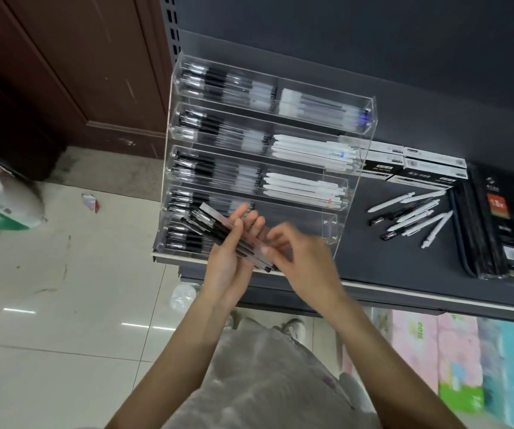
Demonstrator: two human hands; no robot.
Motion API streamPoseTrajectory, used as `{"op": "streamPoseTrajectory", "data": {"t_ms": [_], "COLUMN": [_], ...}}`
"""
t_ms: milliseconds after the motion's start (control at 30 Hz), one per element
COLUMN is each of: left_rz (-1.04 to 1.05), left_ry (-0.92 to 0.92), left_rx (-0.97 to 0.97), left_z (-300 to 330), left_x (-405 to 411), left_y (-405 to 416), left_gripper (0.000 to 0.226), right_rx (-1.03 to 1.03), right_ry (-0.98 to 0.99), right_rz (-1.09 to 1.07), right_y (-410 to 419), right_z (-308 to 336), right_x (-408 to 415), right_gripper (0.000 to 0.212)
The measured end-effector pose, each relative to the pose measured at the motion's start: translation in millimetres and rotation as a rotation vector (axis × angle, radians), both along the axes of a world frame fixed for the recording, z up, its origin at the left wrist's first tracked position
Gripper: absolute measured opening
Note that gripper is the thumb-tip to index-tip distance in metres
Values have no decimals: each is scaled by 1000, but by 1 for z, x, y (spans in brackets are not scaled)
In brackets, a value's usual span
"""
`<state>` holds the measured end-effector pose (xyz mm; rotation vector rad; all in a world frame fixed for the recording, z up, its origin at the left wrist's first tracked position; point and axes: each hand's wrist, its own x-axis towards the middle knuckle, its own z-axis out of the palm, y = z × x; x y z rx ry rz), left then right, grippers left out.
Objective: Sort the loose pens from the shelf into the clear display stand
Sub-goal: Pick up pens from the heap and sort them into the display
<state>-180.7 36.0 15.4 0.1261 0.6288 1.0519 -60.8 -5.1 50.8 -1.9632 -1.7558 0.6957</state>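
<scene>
Left hand cradles bundle of black pens, fingers curled round it. Right hand blurred, fingertips touching bundle's near end; grip unclear. Clear display stand just beyond hands, tiers mostly filled. Loose pens lie on shelf, right of stand.

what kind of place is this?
Probably a stationery shop aisle. A dark retail shelf carries a tiered clear display stand stocked with pens, boxed pen packs sit behind loose pens, and packaged goods fill the shelf below.
</scene>
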Motion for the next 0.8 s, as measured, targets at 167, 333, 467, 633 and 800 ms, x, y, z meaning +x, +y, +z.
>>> {"op": "streamPoseTrajectory", "data": {"t_ms": [167,333,467,633,800], "left_rz": [-48,-43,-66,-16,77], "left_ry": [75,102,206,253,237], "left_rx": [34,43,65,-14,-61], "left_z": [3,2,5,14,22], "left_x": [-1,-2,1,1,4], "left_y": [-11,-20,-22,-5,16], "left_gripper": [34,34,30,26,25], "right_rx": [-6,27,102,439,592], "right_ry": [176,87,32,-60,-273], "right_rz": [-67,-50,-12,-125,-270], "right_y": [-7,-10,-9,20,87], "right_z": [-7,-4,-1,30,54], "right_x": [7,30,45,85,129], "right_gripper": [10,7,10,13,18]}}
